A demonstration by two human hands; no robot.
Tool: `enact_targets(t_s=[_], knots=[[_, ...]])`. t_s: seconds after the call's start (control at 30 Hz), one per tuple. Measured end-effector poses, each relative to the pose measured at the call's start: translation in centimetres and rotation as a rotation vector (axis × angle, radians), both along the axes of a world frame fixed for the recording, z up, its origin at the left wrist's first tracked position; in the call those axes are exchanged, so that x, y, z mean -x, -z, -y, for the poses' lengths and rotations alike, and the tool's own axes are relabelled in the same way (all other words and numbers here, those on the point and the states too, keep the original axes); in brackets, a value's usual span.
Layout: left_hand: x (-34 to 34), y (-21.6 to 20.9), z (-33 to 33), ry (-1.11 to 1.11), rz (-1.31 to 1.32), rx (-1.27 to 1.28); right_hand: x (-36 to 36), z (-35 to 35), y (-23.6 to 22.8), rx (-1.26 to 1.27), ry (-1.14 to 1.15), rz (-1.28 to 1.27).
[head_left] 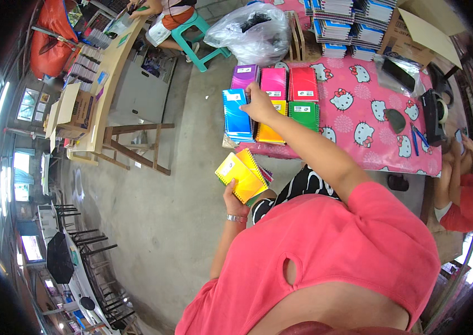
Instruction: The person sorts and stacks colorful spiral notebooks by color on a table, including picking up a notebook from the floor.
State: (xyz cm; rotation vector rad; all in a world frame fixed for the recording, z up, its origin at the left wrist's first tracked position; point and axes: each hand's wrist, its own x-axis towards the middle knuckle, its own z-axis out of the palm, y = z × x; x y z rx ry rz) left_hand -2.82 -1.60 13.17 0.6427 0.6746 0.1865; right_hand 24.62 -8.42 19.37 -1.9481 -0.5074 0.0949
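Note:
My left hand [234, 202] is closed round a small fanned bundle of spiral notebooks [241, 174], yellow ones on top, with other coloured edges showing beneath. It holds them in front of the table's near left corner. Over the table, my right hand [256, 104] grips the right edge of a blue spiral notebook [237, 114], which lies on more blue ones. Around it are stacks of purple notebooks [244, 77], pink notebooks [274, 82], red notebooks [303, 84], green notebooks [304, 114] and yellow notebooks [270, 133]. My right forearm partly covers the yellow stack.
A pink patterned cloth [353, 134] covers the table. On it are pliers [415, 138], a tape dispenser [433, 114] and tall notebook piles [334, 28]. Beyond stand a plastic bag [253, 33], a carton [409, 36] and a teal stool [194, 36]. A co-worker [465, 190] sits at right.

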Motion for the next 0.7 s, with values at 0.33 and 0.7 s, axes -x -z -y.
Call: enact_targets(t_s=[0.33, 0.7], knots=[[-2.1, -4.2, 1.5, 0.065, 0.234, 0.172, 6.4, 6.6, -7.0, 0.007, -0.504, -0.178], [-11.0, -7.5, 7.2, 0.259, 0.121, -0.151, 6.4, 17.2, -3.3, -0.056, -0.438, -0.315]])
